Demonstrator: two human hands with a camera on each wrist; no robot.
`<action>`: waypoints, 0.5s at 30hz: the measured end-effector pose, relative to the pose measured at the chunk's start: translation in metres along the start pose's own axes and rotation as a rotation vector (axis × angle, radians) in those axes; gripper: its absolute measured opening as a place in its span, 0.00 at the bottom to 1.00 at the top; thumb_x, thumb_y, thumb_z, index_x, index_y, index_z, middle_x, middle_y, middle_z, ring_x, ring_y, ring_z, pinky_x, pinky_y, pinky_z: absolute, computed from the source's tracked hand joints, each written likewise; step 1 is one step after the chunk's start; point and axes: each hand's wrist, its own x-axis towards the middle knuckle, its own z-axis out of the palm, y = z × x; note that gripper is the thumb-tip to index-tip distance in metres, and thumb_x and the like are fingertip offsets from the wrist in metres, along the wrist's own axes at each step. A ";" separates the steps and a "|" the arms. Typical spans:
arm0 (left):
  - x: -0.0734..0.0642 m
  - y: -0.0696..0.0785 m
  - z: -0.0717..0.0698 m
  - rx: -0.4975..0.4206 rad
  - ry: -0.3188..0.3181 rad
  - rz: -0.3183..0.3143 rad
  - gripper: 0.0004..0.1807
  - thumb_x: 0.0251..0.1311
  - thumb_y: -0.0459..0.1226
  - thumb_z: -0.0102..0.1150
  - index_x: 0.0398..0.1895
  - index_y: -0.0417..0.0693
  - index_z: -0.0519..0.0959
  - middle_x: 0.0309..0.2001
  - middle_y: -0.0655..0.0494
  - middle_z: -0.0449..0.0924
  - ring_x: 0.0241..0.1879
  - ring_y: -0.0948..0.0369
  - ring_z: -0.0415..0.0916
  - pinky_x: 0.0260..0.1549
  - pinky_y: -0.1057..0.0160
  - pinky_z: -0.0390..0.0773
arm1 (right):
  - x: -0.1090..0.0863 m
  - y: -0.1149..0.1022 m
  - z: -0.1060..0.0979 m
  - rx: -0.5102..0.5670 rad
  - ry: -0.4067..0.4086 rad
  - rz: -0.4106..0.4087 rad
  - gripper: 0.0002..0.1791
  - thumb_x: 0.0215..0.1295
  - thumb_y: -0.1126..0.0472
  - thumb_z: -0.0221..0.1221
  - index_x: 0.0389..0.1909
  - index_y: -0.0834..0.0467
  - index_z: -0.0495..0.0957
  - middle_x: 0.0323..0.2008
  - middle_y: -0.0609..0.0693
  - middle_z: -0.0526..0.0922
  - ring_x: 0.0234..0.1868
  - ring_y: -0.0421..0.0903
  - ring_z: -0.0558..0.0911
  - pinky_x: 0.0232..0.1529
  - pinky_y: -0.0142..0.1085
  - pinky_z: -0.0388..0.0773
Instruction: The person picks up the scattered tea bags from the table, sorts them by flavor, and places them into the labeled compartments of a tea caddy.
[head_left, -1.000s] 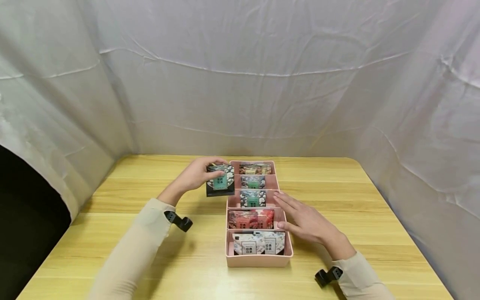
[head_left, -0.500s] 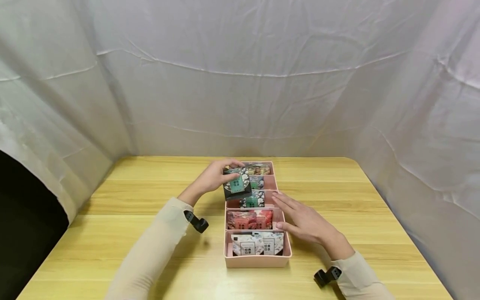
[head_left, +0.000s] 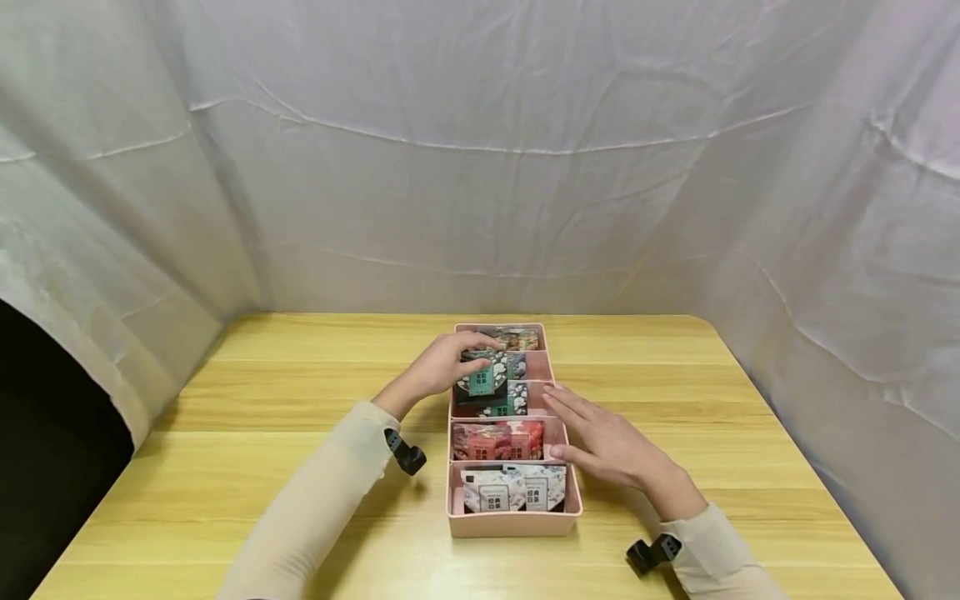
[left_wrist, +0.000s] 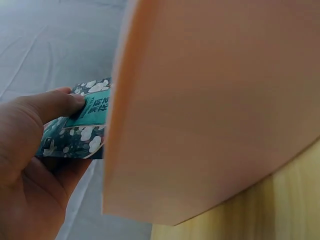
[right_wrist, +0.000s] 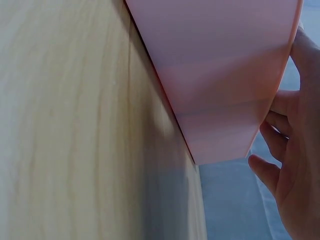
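My left hand [head_left: 435, 371] pinches a dark tea sachet [head_left: 481, 384] with white flowers and a teal label, thumb on its front. In the head view the sachet overlaps the left side of the pink divided box [head_left: 514, 525], covering part of a matching sachet [head_left: 517, 400] in the middle compartment. From the left wrist, the box wall hides part of the held tea sachet [left_wrist: 75, 137]. My right hand [head_left: 611, 442] lies along the box's right rim with extended fingers; in the right wrist view its fingertips [right_wrist: 280, 102] are right at the rim of the box [right_wrist: 220, 90].
Red sachets [head_left: 498, 440] fill the compartment nearer me, and white ones [head_left: 513, 490] the nearest. Farther back are blue-grey [head_left: 517, 367] and brown-patterned sachets [head_left: 517, 338]. The box stands on a wooden table [head_left: 645, 358] with a pale curtain [head_left: 480, 208] behind.
My left hand has carried the tea sachet rightward and lower, from beside the box to over its middle compartment. The right hand has stayed at the rim.
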 end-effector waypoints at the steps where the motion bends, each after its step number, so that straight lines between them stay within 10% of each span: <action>1: 0.000 0.000 0.001 0.012 -0.001 0.000 0.17 0.67 0.38 0.60 0.58 0.49 0.80 0.60 0.54 0.77 0.59 0.53 0.73 0.59 0.53 0.73 | 0.000 0.000 0.000 -0.001 0.000 -0.001 0.42 0.70 0.41 0.53 0.77 0.56 0.52 0.76 0.53 0.52 0.73 0.55 0.58 0.64 0.58 0.65; 15: -0.011 0.002 0.015 0.221 -0.028 0.098 0.15 0.66 0.38 0.61 0.54 0.47 0.81 0.49 0.53 0.81 0.44 0.62 0.80 0.48 0.62 0.80 | 0.000 0.000 -0.001 -0.001 -0.001 0.007 0.41 0.70 0.41 0.52 0.77 0.56 0.52 0.76 0.53 0.52 0.72 0.56 0.59 0.63 0.59 0.65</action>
